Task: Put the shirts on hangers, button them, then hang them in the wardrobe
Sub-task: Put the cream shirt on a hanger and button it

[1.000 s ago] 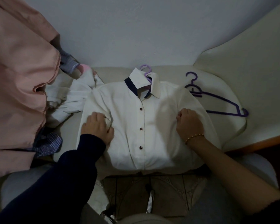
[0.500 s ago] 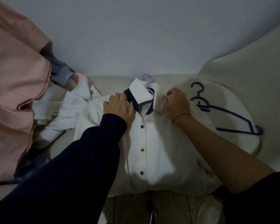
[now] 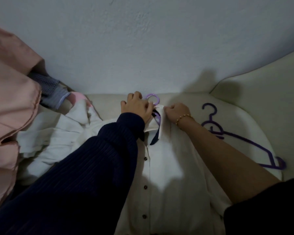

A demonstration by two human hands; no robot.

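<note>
On the cream sofa (image 3: 241, 119), against a pale wall (image 3: 143, 39) — our left grip (image 3: 137, 107) and right grip (image 3: 177, 111) pinched the collar of the white shirt (image 3: 170, 167).

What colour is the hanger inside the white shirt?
Light purple; the hanger shows best in the head view.

1. A shirt (image 3: 173, 167) lies front up on a seat (image 3: 236, 116), its collar towards the wall (image 3: 143, 39) behind.
2. A hanger (image 3: 154, 99) sits inside the shirt, its hook sticking out past the collar.
3. The left hand (image 3: 137, 106) is on the collar left of the hook; the right hand (image 3: 176, 111) is on the collar just right of it.
4. Spare hangers (image 3: 244, 139) lie on the seat right of the shirt.
5. A crumpled garment (image 3: 58, 133) lies left of the shirt, touching it.
6. A large garment (image 3: 10, 107) is at the far left.
</note>
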